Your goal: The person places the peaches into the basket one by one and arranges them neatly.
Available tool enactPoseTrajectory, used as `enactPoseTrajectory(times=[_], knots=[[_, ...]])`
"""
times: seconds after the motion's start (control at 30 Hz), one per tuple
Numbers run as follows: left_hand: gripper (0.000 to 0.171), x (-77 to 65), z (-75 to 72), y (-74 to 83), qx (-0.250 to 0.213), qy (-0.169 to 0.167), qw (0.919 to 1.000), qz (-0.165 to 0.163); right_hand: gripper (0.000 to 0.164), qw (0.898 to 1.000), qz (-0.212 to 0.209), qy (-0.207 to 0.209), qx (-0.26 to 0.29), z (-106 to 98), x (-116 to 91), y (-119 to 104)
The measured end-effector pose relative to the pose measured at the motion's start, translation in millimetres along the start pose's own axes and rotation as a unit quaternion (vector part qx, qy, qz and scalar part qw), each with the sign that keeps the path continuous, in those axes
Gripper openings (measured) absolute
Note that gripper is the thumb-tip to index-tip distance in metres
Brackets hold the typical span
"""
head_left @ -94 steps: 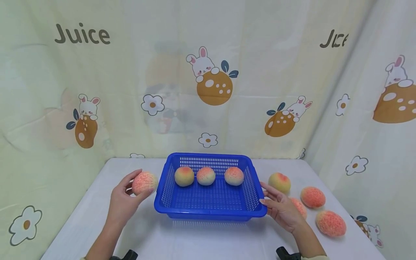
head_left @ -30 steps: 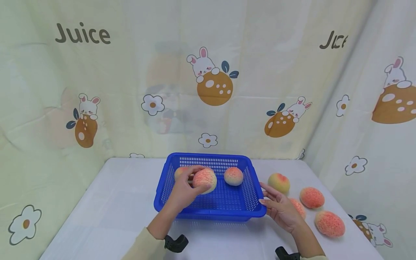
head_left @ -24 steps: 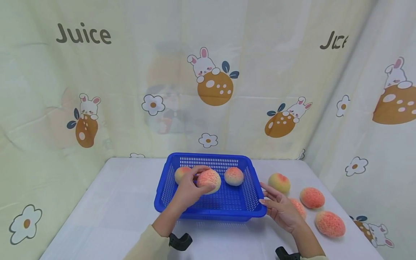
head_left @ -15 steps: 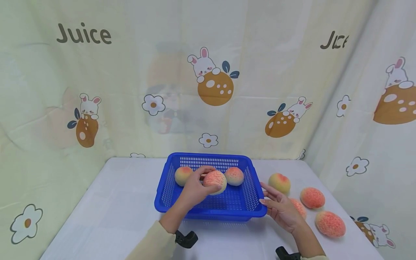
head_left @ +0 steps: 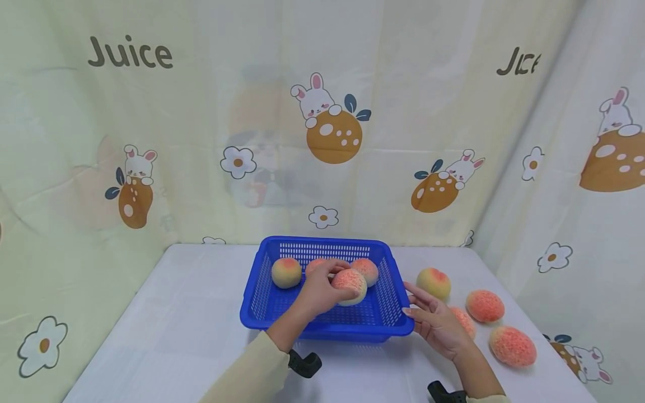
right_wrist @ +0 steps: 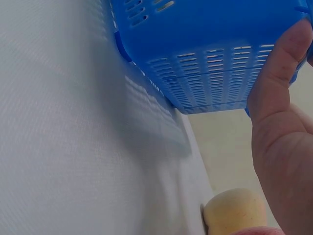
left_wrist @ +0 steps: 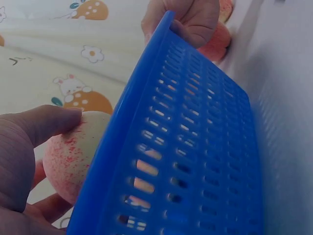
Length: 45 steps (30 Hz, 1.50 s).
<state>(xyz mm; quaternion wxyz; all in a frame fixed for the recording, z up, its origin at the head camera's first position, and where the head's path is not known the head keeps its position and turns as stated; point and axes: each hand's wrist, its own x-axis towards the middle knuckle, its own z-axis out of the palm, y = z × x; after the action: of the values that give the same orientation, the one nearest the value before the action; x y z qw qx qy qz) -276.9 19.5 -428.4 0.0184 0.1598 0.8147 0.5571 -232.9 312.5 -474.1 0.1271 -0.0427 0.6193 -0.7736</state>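
Observation:
My left hand (head_left: 319,291) holds a pink and cream peach (head_left: 351,285) between thumb and fingers, over the inside of a blue plastic basket (head_left: 353,331). The left wrist view shows the thumb on the upper side of this peach (left_wrist: 68,156), partly behind the basket rim. Inside the basket sit a yellow peach (head_left: 286,274) at left, a pink-topped peach (head_left: 313,265) half hidden by my left hand, and another peach (head_left: 368,268) right behind the held one. My right hand (head_left: 439,329) grips the basket's right rim, its thumb (right_wrist: 279,73) against the outer wall.
Right of the basket on the white table (head_left: 151,336) lie a yellow peach (head_left: 434,284), two reddish peaches (head_left: 485,306) and one more peach (head_left: 463,322) partly behind my right hand. A printed curtain (head_left: 393,184) hangs behind the table.
My left hand has carried the peach from left of the basket to over its right half, moving rightward throughout. The right hand and the basket stay in place.

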Motion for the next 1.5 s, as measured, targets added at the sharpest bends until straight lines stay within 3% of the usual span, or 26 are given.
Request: enactPoseTrajectory(times=[0.37, 0.7, 0.93, 1.2, 1.5], knots=[[0.052, 10.5, 23.3, 3.3, 0.039, -0.008, 0.9992, 0.003, 0.072, 1.000, -0.016, -0.015, 0.006, -2.3, -0.3, 2.7], [0.067, 20.3, 41.0, 10.4, 0.030, -0.005, 0.9983, -0.050, 0.071, 1.000, -0.017, -0.015, 0.005, -4.0, 0.9, 3.7], [0.048, 28.8, 53.2, 13.5, 0.061, 0.002, 0.9958, -0.068, 0.071, 1.000, -0.017, -0.023, 0.010, -5.1, 0.6, 4.1], [0.052, 33.0, 60.7, 15.0, 0.082, 0.027, 0.9907, -0.105, 0.069, 0.999, -0.031, -0.034, 0.011, -5.6, 1.0, 4.6], [0.053, 35.1, 65.6, 13.6, 0.078, 0.017, 0.9885, -0.129, 0.070, 0.999, -0.029, -0.036, 0.010, -5.2, 0.4, 4.7]])
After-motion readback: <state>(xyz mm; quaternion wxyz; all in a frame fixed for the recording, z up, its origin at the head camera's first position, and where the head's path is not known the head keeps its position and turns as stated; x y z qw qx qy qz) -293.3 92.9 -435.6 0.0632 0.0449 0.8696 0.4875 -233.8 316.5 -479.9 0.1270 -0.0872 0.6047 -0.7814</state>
